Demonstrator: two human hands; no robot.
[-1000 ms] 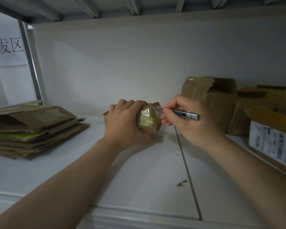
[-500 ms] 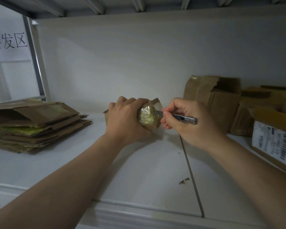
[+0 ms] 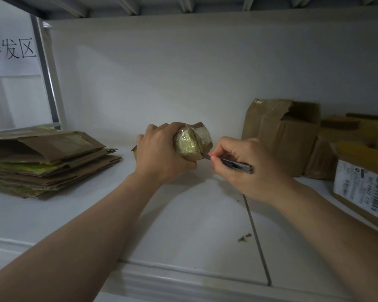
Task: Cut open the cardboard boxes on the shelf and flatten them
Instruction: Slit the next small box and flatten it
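Cardboard box (image 3: 192,140), knife (image 3: 234,164), over white shelf (image 3: 183,225), pale wall (image 3: 183,73)

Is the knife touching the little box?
Touching. The head view shows the tip of the knife meeting the lower edge of the small taped box, held in the left hand.

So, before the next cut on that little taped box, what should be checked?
1. Left hand grips the small brown tape-wrapped cardboard box: ok.
2. Right hand holds the slim metal utility knife: ok.
3. Blade tip meets the box's lower edge: ok.
4. Left thumb away from the blade: not ok, it lies close below.
5. How far the blade is pushed out: cannot tell.
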